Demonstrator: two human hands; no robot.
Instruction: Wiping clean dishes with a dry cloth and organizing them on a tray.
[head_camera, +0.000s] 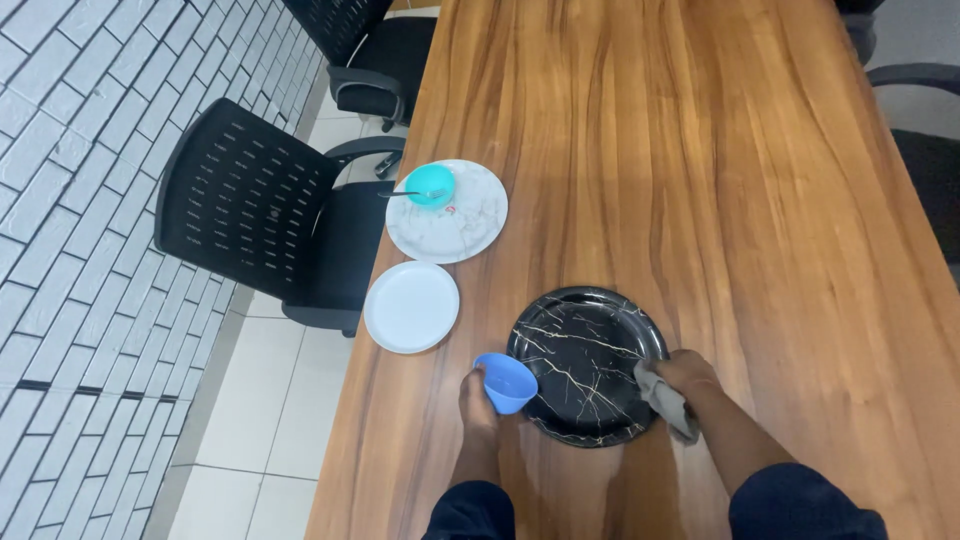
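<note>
While the left hand grips a small blue bowl at the near-left rim of the black marbled plate, the right hand is closed on a grey cloth at the plate's right edge, near the desk's front. Progress is hard to judge; I'd say wiping's underway, w/ white plate, marbled plate & teal bowl untouched further left. Black plate lies flat, round, no long axis; blue bowl tilts, mouth up & slightly toward the camera.

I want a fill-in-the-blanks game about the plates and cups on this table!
1. The left hand holds a small ____ cup.
2. The right hand presses a grey cloth on the ____ marbled plate.
3. The teal bowl with a spoon sits on the ____ marbled plate.

Missing words: blue; black; white
</note>
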